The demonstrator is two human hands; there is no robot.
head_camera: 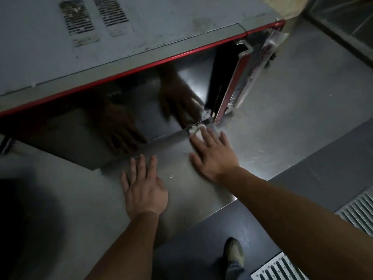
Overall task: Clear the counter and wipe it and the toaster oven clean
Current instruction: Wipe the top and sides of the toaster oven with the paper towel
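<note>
Flat and spread, that is how both grips are lying: neither hand is holding anything. The left hand [144, 190] is pressing palm-down on the brushed stainless-steel tabletop [282, 122], fingers straight and pointing toward the grey, red-trimmed toaster oven [141, 33]. The right hand [212, 156] is reaching further forward, fingers fanned, its fingertips touching a small white crumpled wad [195, 130], possibly paper or cloth, too blurred to tell which. That wad is sitting right at the front lip of the oven's opening, just beside the lower corner of the red-framed oven door [240, 77], which is swung open to the right. Both hands are showing up mirrored in the shiny dark surface [101, 134] under the oven's red front edge. Up on the oven's dusty grey top, two slotted vent panels [92, 17] are showing grime. A few pale specks are lying on the steel near the left hand. Down below the tabletop's edge, dark grey floor [201, 239] is stretching away, with slotted metal drain grates [359, 213] at the right and the person's shoe [234, 253] planted between them. Lighting is dim, with deep shadow at lower left.
</note>
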